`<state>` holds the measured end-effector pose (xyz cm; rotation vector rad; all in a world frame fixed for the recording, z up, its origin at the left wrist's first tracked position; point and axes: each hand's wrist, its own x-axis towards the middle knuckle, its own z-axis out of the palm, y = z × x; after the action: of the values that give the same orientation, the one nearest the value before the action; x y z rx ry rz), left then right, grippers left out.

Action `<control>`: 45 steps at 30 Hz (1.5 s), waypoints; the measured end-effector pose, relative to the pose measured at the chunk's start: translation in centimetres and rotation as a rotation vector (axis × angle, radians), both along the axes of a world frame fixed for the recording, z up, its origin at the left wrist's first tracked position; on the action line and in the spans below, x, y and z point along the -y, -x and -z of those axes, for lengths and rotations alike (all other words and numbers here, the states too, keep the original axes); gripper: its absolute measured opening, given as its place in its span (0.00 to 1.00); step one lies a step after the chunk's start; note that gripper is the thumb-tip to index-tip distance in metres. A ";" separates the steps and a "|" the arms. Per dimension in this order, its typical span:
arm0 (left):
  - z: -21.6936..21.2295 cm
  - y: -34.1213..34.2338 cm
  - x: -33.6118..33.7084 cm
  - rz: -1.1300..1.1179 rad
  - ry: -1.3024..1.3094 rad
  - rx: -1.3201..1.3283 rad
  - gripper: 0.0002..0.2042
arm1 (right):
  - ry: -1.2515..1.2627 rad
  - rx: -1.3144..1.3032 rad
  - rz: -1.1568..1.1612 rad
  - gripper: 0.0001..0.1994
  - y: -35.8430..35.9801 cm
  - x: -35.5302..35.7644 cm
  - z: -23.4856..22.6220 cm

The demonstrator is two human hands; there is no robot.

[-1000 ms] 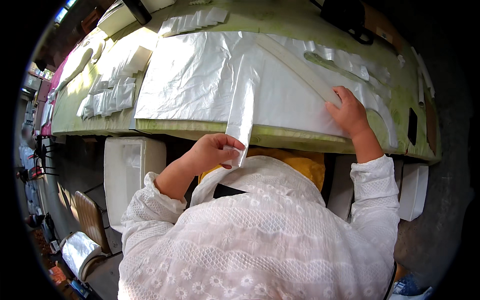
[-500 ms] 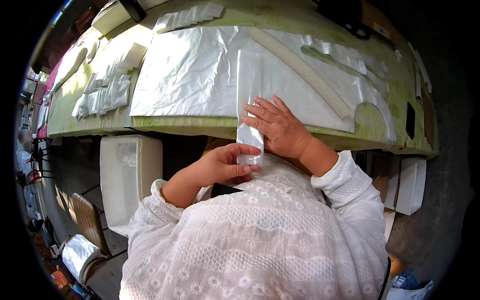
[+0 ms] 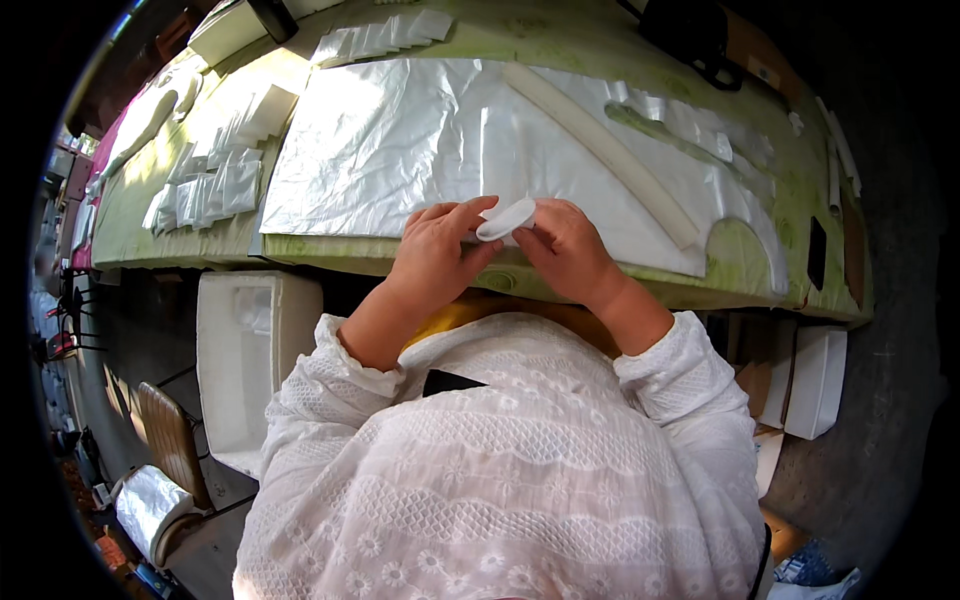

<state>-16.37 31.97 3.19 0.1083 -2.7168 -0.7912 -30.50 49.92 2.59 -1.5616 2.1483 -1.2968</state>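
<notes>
- Right now the left hand [image 3: 432,262] and the right hand [image 3: 568,255] meet over the near edge of the green table [image 3: 560,45], both pinched on a small white folded piece [image 3: 506,218].
- Left thumb and fingertips [image 3: 470,212] are closed on the piece's left end; the right fingers [image 3: 545,215] are closed on its right end, so the piece bridges the gap between the two sets of fingertips.
- Judging from this, the work is folding or rolling the piece; keeping the pinch light and even on both ends should stop the fold from skewing.
- Just beyond the fingertips lies the large clear plastic sheet [image 3: 400,150]; holding the piece lifted off it avoids catching the sheet.
- Farther beyond the right fingers, a long white foam strip [image 3: 610,150] lies diagonally, well apart.
- Off to the left of the left fingers sit small folded plastic pieces [image 3: 205,195], apart from the hands.
</notes>
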 end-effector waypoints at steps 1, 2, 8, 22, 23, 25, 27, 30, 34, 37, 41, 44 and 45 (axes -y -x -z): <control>0.3 0.3 -0.1 -0.059 -0.037 0.031 0.32 | -0.017 0.039 0.094 0.07 -0.1 0.4 -0.2; 0.4 0.5 -0.2 -0.119 -0.074 0.062 0.32 | -0.034 0.079 0.187 0.07 -0.3 0.8 -0.7; -0.5 1.4 -0.2 -0.205 -0.198 0.049 0.37 | -0.263 0.165 0.442 0.12 0.0 2.9 -1.8; 0.2 3.3 -0.1 0.093 0.336 0.125 0.43 | -0.298 0.081 0.414 0.11 -0.5 2.7 -2.1; 0.1 2.8 -0.3 0.118 0.323 0.123 0.42 | -0.265 0.069 0.393 0.11 -0.8 2.0 -1.9; -0.5 1.3 -0.7 0.171 0.290 0.123 0.41 | -0.239 0.129 0.338 0.10 -2.2 0.1 -2.0; -0.9 -0.2 -1.3 0.230 0.264 0.143 0.40 | -0.261 0.275 0.268 0.11 -4.0 -2.0 -3.0; -0.6 -1.4 -2.0 0.239 0.232 0.118 0.37 | -0.106 0.310 0.240 0.10 -5.3 -4.1 -2.6; -0.7 -1.1 -1.9 0.217 0.138 0.044 0.31 | 0.134 -0.253 0.127 0.12 -1.5 -3.4 -1.8; -0.5 -0.4 -0.9 0.184 0.067 0.030 0.25 | 0.029 -0.279 0.066 0.14 -0.3 -3.4 -1.0; -0.9 0.2 -0.8 0.017 0.032 -0.061 0.11 | 0.008 -0.292 0.100 0.08 0.1 -2.7 -0.4; -0.8 0.8 -1.1 -0.107 0.108 -0.066 0.07 | -0.065 -0.264 0.246 0.04 0.2 -1.9 0.1; -0.7 1.1 -1.1 -0.125 0.123 -0.066 0.07 | -0.109 -0.278 0.281 0.07 0.2 -1.6 0.0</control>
<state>-17.51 33.10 3.88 0.2190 -2.6584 -0.5812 -30.72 51.48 2.56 -1.5151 2.6407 -1.0613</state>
